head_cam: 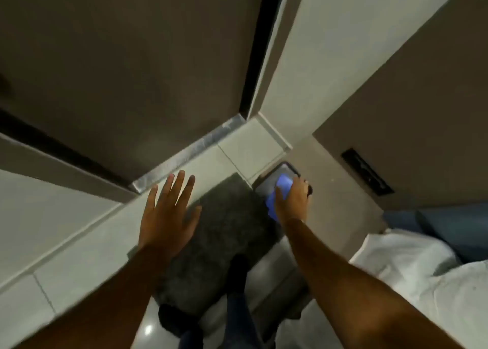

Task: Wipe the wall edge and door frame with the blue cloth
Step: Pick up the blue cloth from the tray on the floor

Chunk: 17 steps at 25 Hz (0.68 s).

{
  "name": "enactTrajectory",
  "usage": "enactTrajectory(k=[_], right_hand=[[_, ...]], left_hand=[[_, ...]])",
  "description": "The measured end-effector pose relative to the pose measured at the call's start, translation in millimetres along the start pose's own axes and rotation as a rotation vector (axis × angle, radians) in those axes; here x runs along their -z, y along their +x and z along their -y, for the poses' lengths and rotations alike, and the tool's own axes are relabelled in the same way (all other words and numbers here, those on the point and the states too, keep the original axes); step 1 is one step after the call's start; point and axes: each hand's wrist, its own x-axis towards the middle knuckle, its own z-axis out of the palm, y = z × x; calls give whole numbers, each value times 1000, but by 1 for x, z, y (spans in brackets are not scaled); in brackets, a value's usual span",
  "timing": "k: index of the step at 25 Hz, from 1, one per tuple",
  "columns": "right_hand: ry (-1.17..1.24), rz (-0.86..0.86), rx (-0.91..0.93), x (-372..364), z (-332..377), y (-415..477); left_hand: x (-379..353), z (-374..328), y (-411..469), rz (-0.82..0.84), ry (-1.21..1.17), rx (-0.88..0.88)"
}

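My right hand (294, 199) reaches down low and grips the blue cloth (280, 193), pressing it against a dark rounded object near the floor at the foot of the wall edge (277, 66). The pale wall edge rises from there to the top of the view, with the dark door frame strip (260, 45) along its left side. My left hand (165, 216) hovers flat with fingers spread, holding nothing, near the metal threshold strip (190, 153) below the brown door (132, 58).
A dark grey floor mat (224, 232) lies under my feet on pale tiles. A bed with white sheet (422, 277) and blue pillow (454, 227) fills the lower right. A black vent plate (367, 171) sits in the brown wall at right.
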Motion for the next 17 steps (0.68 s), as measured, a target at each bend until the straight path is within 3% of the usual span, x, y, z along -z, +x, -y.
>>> enactTrajectory(k=[2,4,9,13,17], right_hand=[[-4,42,-119,-39,-43,41],[-6,124,-203,-71,-74,68],[-23,170,-167,-149,-122,115],[-111,149,-210,-172,-136,155],[-48,104,-262,-152,-120,165]], left_hand=[[-62,-5,3,150,6,25],[-108,-7,-7,186,9,61],[-180,2,-6,220,-24,123],[-196,14,-14,220,-41,185],[-171,32,-28,207,-36,233]])
